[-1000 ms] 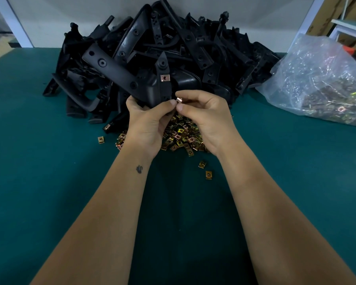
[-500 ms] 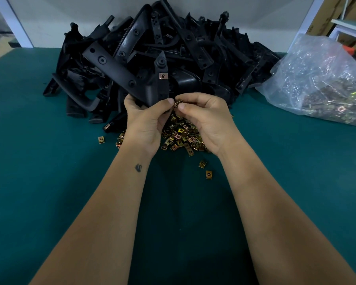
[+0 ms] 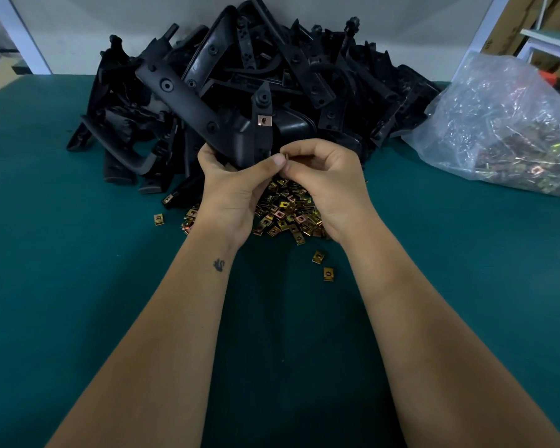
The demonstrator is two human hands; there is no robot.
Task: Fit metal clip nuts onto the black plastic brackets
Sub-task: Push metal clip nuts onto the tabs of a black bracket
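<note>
Both forearms reach forward over the teal-green table mat (image 3: 78, 286), the hands meeting at mid-table just above the loose pile of brass-coloured metal clip nuts (image 3: 285, 215).

Left hand (image 3: 230, 185): fingers curled round the lower end of a long black plastic bracket (image 3: 188, 105), thumb stretched rightward with its tip against the right hand's fingertips. The bracket rises up and to the left from the grip. A copper-toned clip nut already fitted (image 3: 264, 120) sits on the bracket's upright tab, above the hands.

Right hand (image 3: 327, 182): fingers bent, thumb and forefinger pinching a small metal clip nut (image 3: 285, 155) right at the bracket's lower edge, touching the left thumb tip. Only a sliver of the nut shows; whether it is seated on the plastic cannot be told.

Containers: a clear crumpled plastic bag (image 3: 505, 124) lies at the right of the table, well apart from the hands, holding a mass of metal clips in its lower part.

A heap of black plastic brackets (image 3: 320, 76) is stacked behind the hands against the white wall. Two stray clip nuts (image 3: 328, 273) lie on the mat, near the right wrist; another single nut (image 3: 158, 219) lies to the left of the pile.
</note>
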